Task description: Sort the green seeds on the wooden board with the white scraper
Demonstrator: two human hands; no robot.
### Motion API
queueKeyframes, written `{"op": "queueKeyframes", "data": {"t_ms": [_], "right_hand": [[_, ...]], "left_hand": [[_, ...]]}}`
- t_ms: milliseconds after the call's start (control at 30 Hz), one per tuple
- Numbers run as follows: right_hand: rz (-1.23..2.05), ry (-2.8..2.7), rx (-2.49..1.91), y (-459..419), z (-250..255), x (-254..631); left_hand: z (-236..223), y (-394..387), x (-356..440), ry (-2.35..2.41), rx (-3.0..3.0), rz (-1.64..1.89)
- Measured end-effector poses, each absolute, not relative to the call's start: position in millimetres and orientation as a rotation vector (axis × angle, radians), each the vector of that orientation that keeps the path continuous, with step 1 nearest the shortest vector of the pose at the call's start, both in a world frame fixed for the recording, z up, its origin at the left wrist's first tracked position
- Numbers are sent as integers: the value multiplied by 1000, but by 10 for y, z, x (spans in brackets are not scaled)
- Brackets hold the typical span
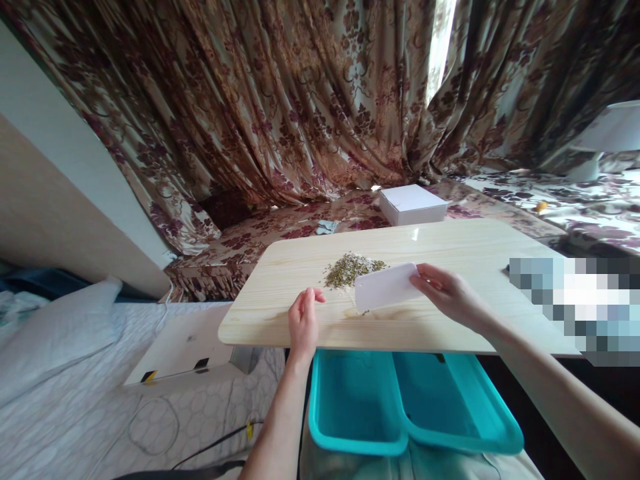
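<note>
My right hand (443, 287) grips one end of a flat white rectangular board (385, 288) with rounded corners, fingers and thumb closed on its edge. The board is tilted over the light wood table (265, 293), its far end beside a loose pile of small green and white grains (350, 270). A few grains lie below the board's left end. To the left of the board, my left hand (304, 323) is over the table near the pile, its fingers curled together and nothing showing in them.
Two teal plastic bins (360, 445) stand side by side below the table's near edge, close to my body. A white box (413, 205) sits behind the table. A white panel (185, 347) lies on the bed at left, with cables nearby.
</note>
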State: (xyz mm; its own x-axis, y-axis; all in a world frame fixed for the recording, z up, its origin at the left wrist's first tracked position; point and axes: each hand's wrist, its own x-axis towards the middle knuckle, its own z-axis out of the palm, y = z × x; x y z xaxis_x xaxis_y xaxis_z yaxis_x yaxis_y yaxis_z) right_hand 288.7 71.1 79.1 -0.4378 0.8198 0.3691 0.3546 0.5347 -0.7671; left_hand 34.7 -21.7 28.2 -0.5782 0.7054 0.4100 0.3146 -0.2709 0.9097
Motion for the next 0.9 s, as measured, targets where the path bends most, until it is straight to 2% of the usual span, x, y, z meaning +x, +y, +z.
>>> {"op": "queueKeyframes", "data": {"t_ms": [233,900], "right_hand": [[942,-1971,-950,777,859,2879],[1001,-2029,-956,932,797,2770]], "left_hand": [[262,-214,342,1694,1242,1926],[260,-212,343,1698,1243,1926]]}}
